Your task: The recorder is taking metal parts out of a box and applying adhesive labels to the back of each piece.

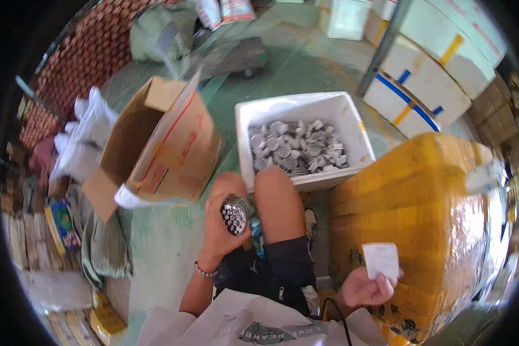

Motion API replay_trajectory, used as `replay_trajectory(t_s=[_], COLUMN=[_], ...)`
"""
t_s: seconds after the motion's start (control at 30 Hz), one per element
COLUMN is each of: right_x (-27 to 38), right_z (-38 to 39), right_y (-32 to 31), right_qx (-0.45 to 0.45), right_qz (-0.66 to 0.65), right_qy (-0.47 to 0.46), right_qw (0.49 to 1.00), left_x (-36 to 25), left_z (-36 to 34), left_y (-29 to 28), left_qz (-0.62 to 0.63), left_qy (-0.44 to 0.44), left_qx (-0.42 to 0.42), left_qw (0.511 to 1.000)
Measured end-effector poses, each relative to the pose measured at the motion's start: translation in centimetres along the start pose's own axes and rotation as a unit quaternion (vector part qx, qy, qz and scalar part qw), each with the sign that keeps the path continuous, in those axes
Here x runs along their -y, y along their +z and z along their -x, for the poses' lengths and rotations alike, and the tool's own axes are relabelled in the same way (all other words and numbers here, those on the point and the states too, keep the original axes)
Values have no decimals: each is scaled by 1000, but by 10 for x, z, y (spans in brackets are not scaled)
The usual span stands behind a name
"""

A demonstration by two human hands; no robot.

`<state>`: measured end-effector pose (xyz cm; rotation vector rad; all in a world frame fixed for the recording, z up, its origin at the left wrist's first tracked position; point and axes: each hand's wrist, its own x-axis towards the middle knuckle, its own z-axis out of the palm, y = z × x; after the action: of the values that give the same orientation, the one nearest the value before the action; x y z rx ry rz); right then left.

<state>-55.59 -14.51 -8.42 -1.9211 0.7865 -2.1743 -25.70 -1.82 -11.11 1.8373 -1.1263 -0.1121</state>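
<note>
My left hand [214,230], with a beaded bracelet on its wrist, is wrapped round a short cylinder-like bundle with a black-and-white patterned round end [234,218]. It is held above my lap, between my knees. What the bundle is made of I cannot make out. A small white paper slip [380,259] is pinched upright between the fingers of my right hand [368,288], beside the big yellow-taped package. Just beyond my knees stands an open white foam box [299,102], part filled with many small grey-and-white striped pieces [291,147].
An open cardboard box [184,144] stands at the left. To the right, a large yellow-taped package [398,213] comes close to my right arm. Stacked white foam boxes [427,86] stand behind it. White sacks [89,135] lie far left. A dark flat trolley [230,56] is at the back.
</note>
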Motion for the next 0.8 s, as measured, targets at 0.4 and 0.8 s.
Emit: replay_trajectory(t_s=[0.4,0.8], right_x=[-23,-57], right_z=[74,132], right_y=[124,120], right_qx=[416,372], right_qz=[-137,-196], right_qy=[56,362], right_qw=[897,832], left_x=[95,79], left_z=[40,-6], left_y=[14,38], left_qz=[-12,-41], left_qy=[-102,-33], left_qx=[-20,75], left_qw=[995,996])
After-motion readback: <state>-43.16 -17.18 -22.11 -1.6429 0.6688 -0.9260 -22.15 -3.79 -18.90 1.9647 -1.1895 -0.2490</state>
